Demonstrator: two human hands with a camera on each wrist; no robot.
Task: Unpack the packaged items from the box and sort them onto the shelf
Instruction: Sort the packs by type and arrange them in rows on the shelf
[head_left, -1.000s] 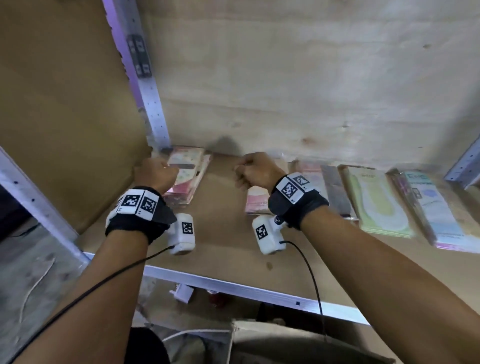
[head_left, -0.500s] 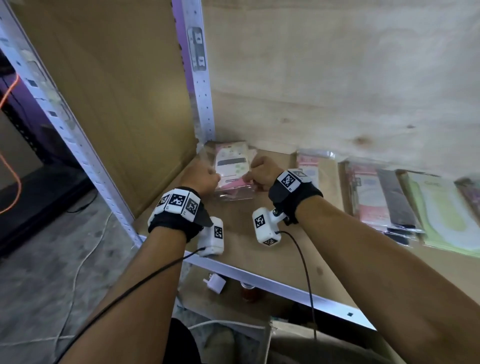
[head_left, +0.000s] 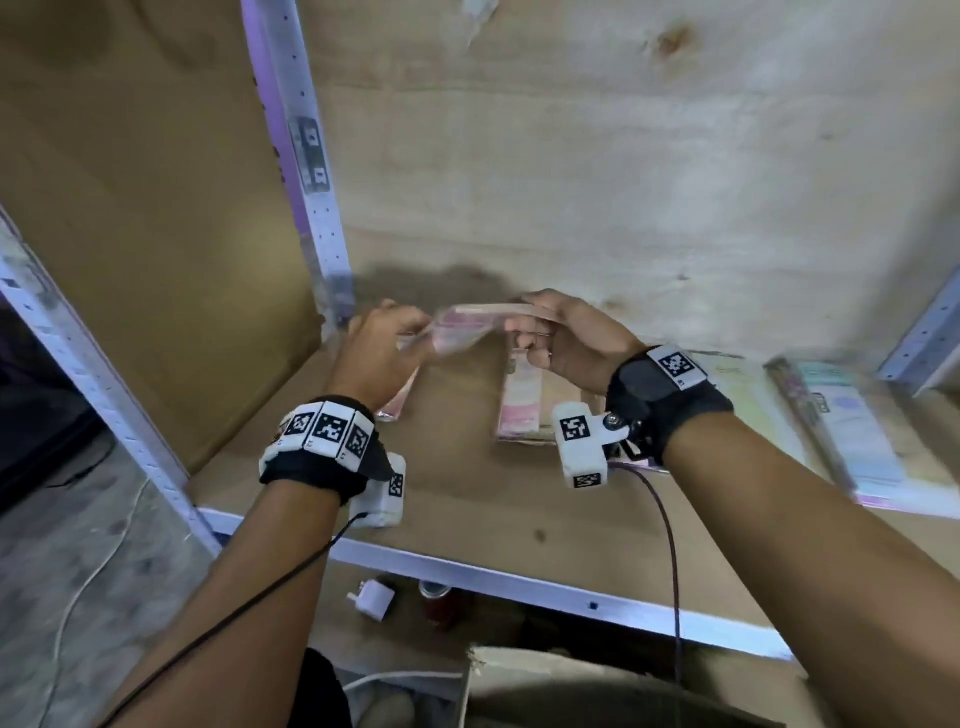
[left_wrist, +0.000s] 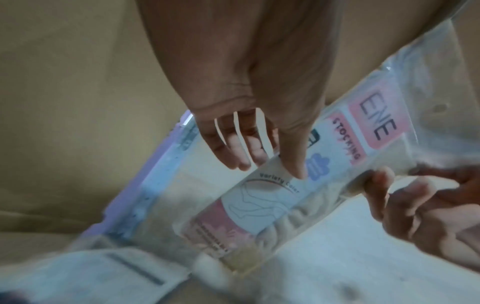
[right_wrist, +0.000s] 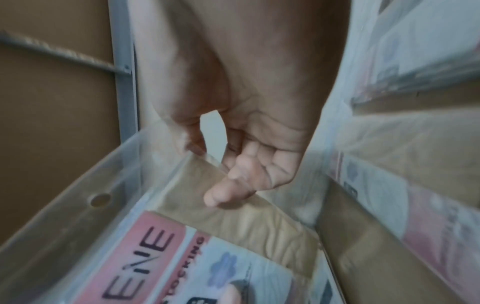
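A clear plastic stocking packet (head_left: 467, 327) with a pink "ENE" label hangs in the air above the wooden shelf (head_left: 467, 493), near its back left corner. My left hand (head_left: 410, 332) pinches its left end; in the left wrist view the thumb (left_wrist: 293, 160) lies on the packet (left_wrist: 337, 156) with the fingers behind it. My right hand (head_left: 519, 322) pinches the right end, and in the right wrist view the right hand (right_wrist: 207, 156) grips the packet's (right_wrist: 155, 257) clear edge. The open cardboard box (head_left: 571, 691) sits below the shelf.
Beneath my left hand lies a stack of pink packets (head_left: 397, 402), with another pink stack (head_left: 519, 405) beside it. Green (head_left: 748, 400) and blue (head_left: 841, 436) packets lie further right. A metal upright (head_left: 317, 197) stands at the corner. A white charger (head_left: 371, 597) lies on the floor.
Both hands were down on the left stack; now they have risen and hold one packet stretched between them above the shelf.
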